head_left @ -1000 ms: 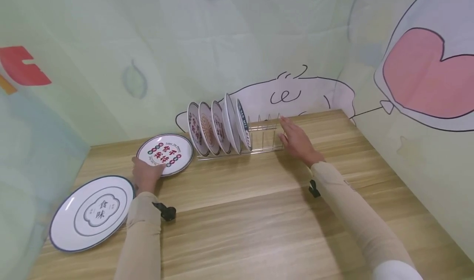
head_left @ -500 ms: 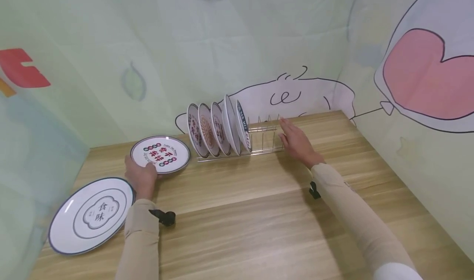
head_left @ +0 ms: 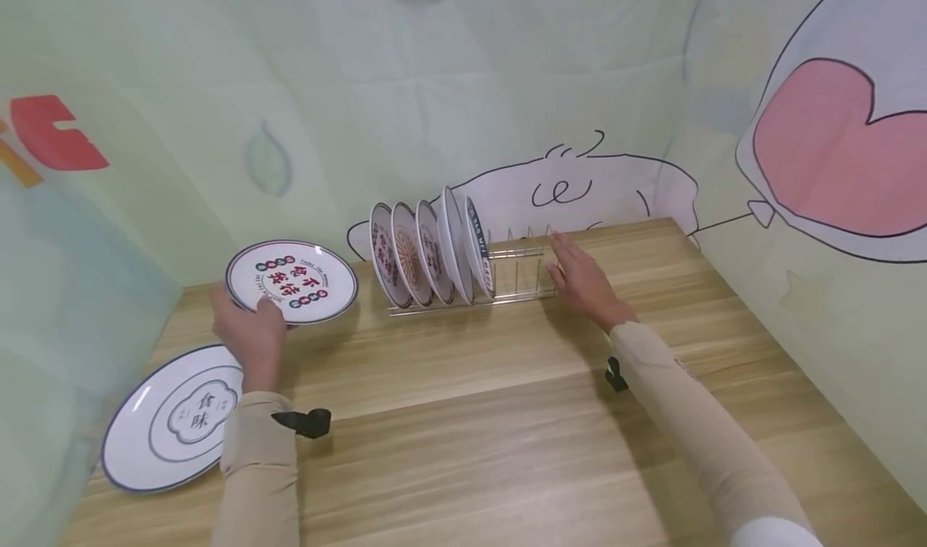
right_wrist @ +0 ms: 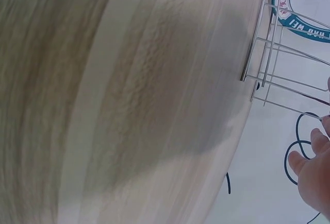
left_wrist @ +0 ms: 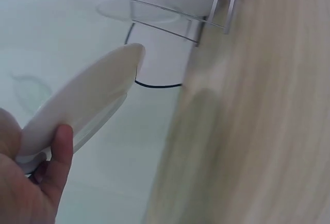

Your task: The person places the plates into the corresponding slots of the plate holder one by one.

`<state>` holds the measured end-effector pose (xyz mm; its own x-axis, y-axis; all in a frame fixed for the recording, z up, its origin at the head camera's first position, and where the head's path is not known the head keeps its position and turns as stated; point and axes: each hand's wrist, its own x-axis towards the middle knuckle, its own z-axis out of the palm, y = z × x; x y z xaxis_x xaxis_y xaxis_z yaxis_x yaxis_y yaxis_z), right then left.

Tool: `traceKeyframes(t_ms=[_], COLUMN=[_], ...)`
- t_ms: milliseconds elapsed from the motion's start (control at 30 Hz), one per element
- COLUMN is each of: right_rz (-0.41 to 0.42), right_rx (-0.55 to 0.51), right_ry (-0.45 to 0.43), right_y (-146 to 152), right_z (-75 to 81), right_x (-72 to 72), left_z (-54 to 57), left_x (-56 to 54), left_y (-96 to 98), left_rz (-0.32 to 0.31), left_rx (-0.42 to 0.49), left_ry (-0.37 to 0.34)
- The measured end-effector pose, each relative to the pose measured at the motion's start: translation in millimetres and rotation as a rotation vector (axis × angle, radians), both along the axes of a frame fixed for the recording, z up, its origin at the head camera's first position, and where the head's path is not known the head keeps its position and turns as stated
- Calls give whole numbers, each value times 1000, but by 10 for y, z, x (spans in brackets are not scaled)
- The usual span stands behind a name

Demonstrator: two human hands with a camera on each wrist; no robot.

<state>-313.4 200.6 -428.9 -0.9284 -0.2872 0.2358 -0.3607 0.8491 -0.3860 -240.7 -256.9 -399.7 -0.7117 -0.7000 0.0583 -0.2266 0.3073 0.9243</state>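
In the head view my left hand [head_left: 252, 330] pinches the near-left rim of a white plate [head_left: 293, 283] with red characters and a dark edge. The thumb lies on its face. Seen from the left wrist, the plate [left_wrist: 98, 92] hangs above the table with its underside showing and a finger [left_wrist: 62, 149] under it. My right hand [head_left: 582, 281] touches the right end of a wire plate rack [head_left: 516, 296], fingers fairly straight. Several plates [head_left: 405, 253] stand on edge in the rack's left part. In the right wrist view, the fingers [right_wrist: 319, 141] are partly cut off beside the rack's wires [right_wrist: 253, 38].
A larger white plate [head_left: 145, 434] with a dark blue rim lies flat at the table's left, partly behind the left hand. The rack stands near the back edge of the wooden table [head_left: 463, 450]. A printed cloth wall [head_left: 326, 129] rises behind.
My left hand has lifted the plate with red characters off the table and carried it leftward, away from the rack. The right hand stays at the rack's end.
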Motion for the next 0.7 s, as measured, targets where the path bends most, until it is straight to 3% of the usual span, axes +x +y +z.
traceKeyframes(t_ms=[267, 533, 700], right_rz=[-3, -8, -7], right_rx=[-6, 1, -2], right_ry=[-8, -10, -8], right_y=[-2, -3, -4], right_z=[7, 0, -5], right_x=[1, -2, 1], left_z=[350, 729, 931], left_x=[94, 257, 315], left_y=[29, 169, 277], left_rz=[51, 102, 108], left_rx=[58, 125, 142], left_ry=[135, 338, 393])
